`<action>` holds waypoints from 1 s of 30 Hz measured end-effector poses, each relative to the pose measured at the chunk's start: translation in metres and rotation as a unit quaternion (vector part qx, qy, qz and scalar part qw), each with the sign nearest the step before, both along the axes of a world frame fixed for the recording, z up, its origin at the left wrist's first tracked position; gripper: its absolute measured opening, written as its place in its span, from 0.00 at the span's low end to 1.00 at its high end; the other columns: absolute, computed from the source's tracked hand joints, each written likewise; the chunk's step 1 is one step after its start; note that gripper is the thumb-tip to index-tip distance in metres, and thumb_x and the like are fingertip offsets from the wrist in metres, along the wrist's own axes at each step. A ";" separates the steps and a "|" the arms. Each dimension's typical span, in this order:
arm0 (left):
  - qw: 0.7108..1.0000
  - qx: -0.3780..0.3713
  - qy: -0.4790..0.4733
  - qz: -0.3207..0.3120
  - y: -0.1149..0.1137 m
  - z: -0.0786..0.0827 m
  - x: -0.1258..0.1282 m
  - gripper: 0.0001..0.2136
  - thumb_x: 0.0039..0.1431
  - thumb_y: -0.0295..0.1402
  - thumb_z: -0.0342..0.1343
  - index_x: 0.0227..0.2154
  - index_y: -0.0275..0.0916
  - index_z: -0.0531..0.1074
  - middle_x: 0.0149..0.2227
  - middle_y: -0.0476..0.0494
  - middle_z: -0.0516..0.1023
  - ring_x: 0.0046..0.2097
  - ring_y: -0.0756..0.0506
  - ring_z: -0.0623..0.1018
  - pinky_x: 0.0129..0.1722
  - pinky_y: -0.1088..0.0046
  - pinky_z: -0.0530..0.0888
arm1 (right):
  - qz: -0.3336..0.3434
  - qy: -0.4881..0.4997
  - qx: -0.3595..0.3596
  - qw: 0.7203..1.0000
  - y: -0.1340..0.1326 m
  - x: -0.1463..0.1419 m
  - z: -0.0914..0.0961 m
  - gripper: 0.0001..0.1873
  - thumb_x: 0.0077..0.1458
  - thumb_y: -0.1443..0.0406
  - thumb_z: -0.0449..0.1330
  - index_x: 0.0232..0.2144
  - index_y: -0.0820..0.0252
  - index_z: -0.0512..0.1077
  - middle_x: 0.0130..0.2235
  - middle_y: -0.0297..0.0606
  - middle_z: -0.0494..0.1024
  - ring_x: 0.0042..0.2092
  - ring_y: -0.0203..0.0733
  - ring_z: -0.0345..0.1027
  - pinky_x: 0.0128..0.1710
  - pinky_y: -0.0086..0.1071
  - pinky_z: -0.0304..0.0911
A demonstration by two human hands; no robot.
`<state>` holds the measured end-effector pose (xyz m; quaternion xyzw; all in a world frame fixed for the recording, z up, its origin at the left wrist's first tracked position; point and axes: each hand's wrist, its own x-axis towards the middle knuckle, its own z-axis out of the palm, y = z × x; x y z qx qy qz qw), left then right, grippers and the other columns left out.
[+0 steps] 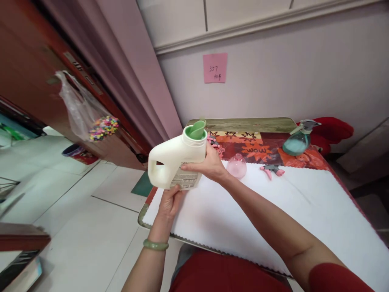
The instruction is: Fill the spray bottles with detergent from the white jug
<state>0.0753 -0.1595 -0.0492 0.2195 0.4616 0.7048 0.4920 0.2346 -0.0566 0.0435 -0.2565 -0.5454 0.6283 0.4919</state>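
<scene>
I hold a cream plastic detergent jug (pixel 173 160) with a handle and an open green pour spout above the left end of the table. My left hand (pixel 168 202) supports its bottom from below, fingers curled against it. My right hand (pixel 209 164) wraps round its side near the label. A clear pink bottle (pixel 236 165) without its top stands on the white cloth (pixel 258 211) just right of my right hand. A pink and grey spray trigger head (pixel 272 170) lies on the cloth beyond it.
A teal spray bottle (pixel 298 140) stands at the back right on an orange patterned mat (pixel 258 148). A plastic bag of coloured beads (pixel 91 117) hangs from the brown door at left. A pink note (pixel 215 67) sticks on the wall. Tiled floor lies left.
</scene>
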 end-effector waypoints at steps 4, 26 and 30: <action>0.999 -0.051 0.009 0.007 -0.009 -0.006 0.004 0.22 0.46 0.36 0.70 0.46 0.42 0.74 0.52 0.40 0.79 0.58 0.38 0.75 0.55 0.59 0.74 | -0.077 -0.127 0.138 0.979 0.005 -0.029 0.006 0.36 0.30 0.53 0.77 0.42 0.54 0.70 0.39 0.32 0.78 0.42 0.48 0.71 0.46 0.46 0.66; 0.938 -0.103 0.281 -0.177 -0.028 -0.011 0.025 0.25 0.40 0.46 0.72 0.40 0.38 0.78 0.41 0.36 0.82 0.43 0.40 0.80 0.45 0.63 0.75 | -0.217 -0.382 0.142 0.887 0.005 0.112 -0.037 0.18 0.63 0.52 0.54 0.47 0.55 0.74 0.44 0.36 0.82 0.44 0.40 0.77 0.46 0.32 0.69; 0.937 -0.067 0.299 -0.170 -0.006 -0.015 0.039 0.24 0.41 0.47 0.71 0.39 0.38 0.77 0.39 0.37 0.82 0.43 0.40 0.80 0.45 0.62 0.75 | -0.261 -0.540 0.045 0.799 0.029 0.217 -0.055 0.10 0.58 0.60 0.59 0.34 0.60 0.78 0.33 0.41 0.82 0.39 0.46 0.76 0.41 0.34 0.66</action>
